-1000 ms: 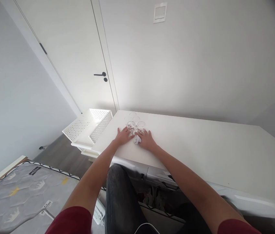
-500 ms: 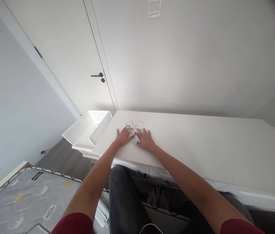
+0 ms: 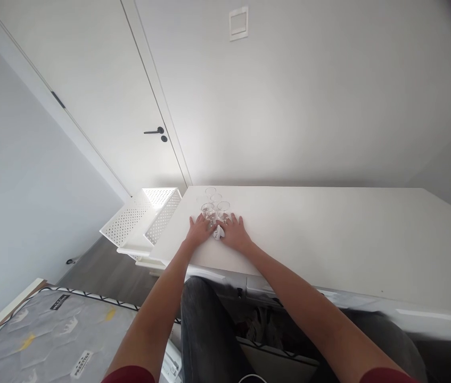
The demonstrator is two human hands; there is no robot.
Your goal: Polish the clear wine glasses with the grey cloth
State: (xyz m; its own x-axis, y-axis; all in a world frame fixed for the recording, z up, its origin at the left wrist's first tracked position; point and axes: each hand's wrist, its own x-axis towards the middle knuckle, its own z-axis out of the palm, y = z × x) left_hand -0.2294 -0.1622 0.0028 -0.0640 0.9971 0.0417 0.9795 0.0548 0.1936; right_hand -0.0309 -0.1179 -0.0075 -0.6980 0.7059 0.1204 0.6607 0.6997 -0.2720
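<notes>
Several transparent stemmed glasses stand close together near the left end of a white tabletop. At the nearest glass on the left is my left hand, its fingers spread around the foot and touching the table. My right hand reaches to the foot of the front right glass, fingers splayed. Under its thumb it keeps a crumpled white cloth, which pokes out between the two hands. Exactly where the fingertips meet the glass is too small to tell.
Left of the table stands a white perforated basket on a low white shelf. A wall runs behind the tabletop, with a door handle beyond the basket. A grey mattress lies at lower left. My knees are under the table edge.
The view has shifted slightly, moving the whole scene in the picture. Both hands stay at the front glasses, with the white cloth still between them.
</notes>
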